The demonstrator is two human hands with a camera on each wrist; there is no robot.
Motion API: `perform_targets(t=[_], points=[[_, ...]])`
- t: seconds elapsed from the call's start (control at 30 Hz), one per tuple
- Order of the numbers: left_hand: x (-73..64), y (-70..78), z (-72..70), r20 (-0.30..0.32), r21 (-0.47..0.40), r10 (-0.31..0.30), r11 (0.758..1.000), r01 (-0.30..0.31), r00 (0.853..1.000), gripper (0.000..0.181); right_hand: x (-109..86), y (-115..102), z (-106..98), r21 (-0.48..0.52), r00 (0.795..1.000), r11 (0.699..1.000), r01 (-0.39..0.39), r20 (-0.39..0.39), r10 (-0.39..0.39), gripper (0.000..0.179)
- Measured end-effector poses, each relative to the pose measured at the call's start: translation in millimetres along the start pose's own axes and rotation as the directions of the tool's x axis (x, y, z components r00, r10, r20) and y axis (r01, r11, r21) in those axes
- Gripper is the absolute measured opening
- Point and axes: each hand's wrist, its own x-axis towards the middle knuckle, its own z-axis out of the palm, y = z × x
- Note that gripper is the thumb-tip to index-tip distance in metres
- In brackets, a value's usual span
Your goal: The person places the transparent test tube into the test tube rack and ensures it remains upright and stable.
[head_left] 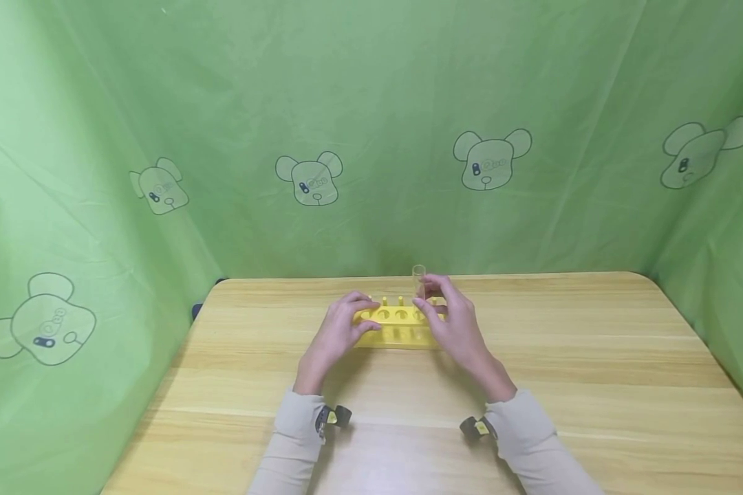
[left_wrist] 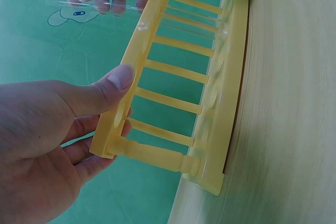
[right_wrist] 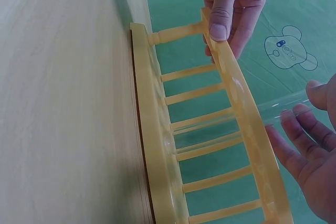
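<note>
A yellow test tube rack [head_left: 396,338] stands on the wooden table, its row of round holes facing up. My left hand [head_left: 337,326] grips one end of the rack's top bar, with the thumb [left_wrist: 122,77] on the near side and fingers behind. A clear glass test tube [head_left: 418,273] stands upright in a hole toward the rack's right side. Between the rack's posts its lower part shows in the right wrist view. Above the bar, the thumb and fingertips of my right hand [head_left: 461,330] hold the tube's upper part.
The wooden table [head_left: 594,357] reaches back to a green curtain [head_left: 396,227] printed with bear heads, which also hangs at both sides. Short yellow pegs [head_left: 400,301] rise along the rack's back. A dark camera [head_left: 343,416] is strapped at each wrist.
</note>
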Motion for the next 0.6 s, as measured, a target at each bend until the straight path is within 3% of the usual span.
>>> perform_targets(t=[0.6], points=[[-0.9,1.4,-0.8,0.009,-0.001,-0.006,1.0,0.006,1.0,0.042,-1.5,0.3,-0.3,0.033,1.0,0.999,-0.01,0.015,0.009,0.037]])
